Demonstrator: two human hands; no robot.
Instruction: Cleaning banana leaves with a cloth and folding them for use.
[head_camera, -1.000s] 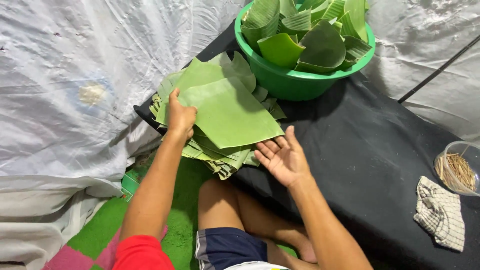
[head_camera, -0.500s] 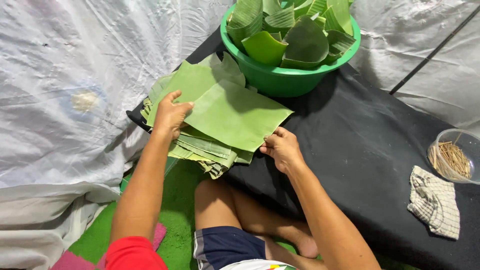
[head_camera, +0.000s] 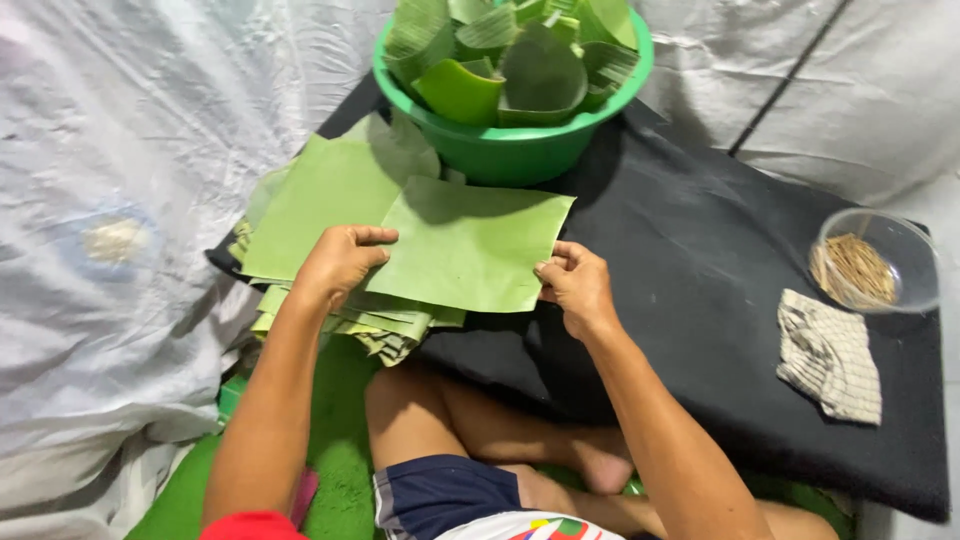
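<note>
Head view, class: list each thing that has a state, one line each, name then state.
Top leaf sheet: flat, held at both side edges.
Left hand: gripping sheet.
Right hand: gripping sheet.
Leaf stack: piled flat.
Green basin: full of curled leaves.
Clear bowl: holds thin sticks.
Checked cloth: crumpled.

The person wears a red sleeve (head_camera: 248, 526), dark blue shorts (head_camera: 440, 493) and no covering on 2 forearms.

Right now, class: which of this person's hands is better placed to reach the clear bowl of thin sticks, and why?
The right hand. It grips the banana leaf sheet on the edge facing the clear bowl, with only black mat between. The left hand holds the far edge, by the leaf stack.
</note>
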